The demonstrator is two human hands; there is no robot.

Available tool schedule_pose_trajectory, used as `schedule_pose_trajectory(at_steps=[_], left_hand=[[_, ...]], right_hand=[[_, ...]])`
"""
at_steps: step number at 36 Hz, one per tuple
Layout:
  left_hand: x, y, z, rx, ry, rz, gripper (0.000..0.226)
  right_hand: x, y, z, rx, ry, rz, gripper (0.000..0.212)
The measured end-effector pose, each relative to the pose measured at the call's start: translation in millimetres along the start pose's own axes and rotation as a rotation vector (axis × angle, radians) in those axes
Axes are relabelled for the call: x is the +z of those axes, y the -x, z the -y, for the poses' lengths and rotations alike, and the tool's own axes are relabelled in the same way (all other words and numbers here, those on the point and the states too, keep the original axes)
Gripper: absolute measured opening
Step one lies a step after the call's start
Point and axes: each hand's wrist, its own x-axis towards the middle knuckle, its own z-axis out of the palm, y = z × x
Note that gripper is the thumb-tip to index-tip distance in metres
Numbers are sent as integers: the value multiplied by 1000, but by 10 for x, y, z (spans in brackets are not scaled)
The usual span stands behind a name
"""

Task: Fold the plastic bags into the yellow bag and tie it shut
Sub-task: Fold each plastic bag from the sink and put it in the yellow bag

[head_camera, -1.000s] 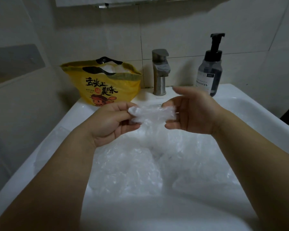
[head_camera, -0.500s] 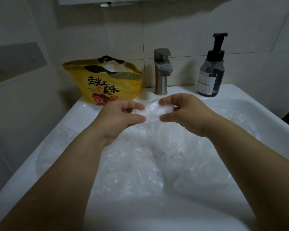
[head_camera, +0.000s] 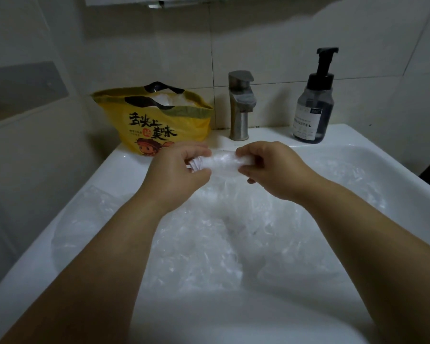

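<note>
1. I am watching one clear plastic bag, bunched into a short roll. It is hanging above the back of the sink, just in front of the yellow bag.
2. The left hand is pinching the roll's left end between thumb and curled fingers. The right hand is pinching the right end the same way. Gripping both ends is, I judge, stopping the slippery film from springing open.
3. The yellow bag is standing upright on the sink's back left corner with its mouth gaping and white plastic showing inside. It is probably sitting that near so each fold can go straight in.
4. The loose clear bags are lying heaped in the basin under the forearms. I am reading the task as partway done, with the tying not yet begun.
5. The tap and the pump bottle are standing on the back ledge, right of the yellow bag and apart from the work.
</note>
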Motion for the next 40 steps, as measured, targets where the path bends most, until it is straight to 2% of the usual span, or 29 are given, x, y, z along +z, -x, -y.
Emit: schedule_pose_trajectory(at_steps=[6, 8, 12, 18, 21, 24, 26, 29, 35, 36, 40], left_hand=[[-22, 19, 28, 101, -143, 44, 7], [-32, 16, 37, 104, -148, 72, 7], [-40, 32, -12, -21, 8, 98, 20], [-35, 22, -138, -209, 420, 97, 15], [-29, 30, -175, -240, 487, 136, 20], [-31, 44, -195, -278, 588, 217, 17], [-32, 47, -188, -250, 546, 229, 31], [-15, 44, -168, -208, 462, 145, 21], [-5, 29, -157, -245, 498, 71, 15], [-6, 27, -151, -246, 487, 62, 15], [-6, 25, -145, -261, 480, 90, 12]], right_hand=[[-30, 13, 37, -1, -1, 34, 15], [-30, 14, 35, 31, -58, 38, 12], [-58, 6, 23, 99, -208, 43, 14], [-103, 7, 54, 214, -558, 87, 20], [-100, 2, 75, 234, -616, 91, 22], [-86, -1, 87, 240, -609, 77, 18], [-74, -6, 79, 246, -600, 73, 16], [-67, -11, 77, 260, -616, 79, 18], [-55, -17, 107, 282, -750, 154, 20], [-60, -13, 109, 271, -789, 192, 23], [-91, 14, 100, 207, -826, 336, 66]])
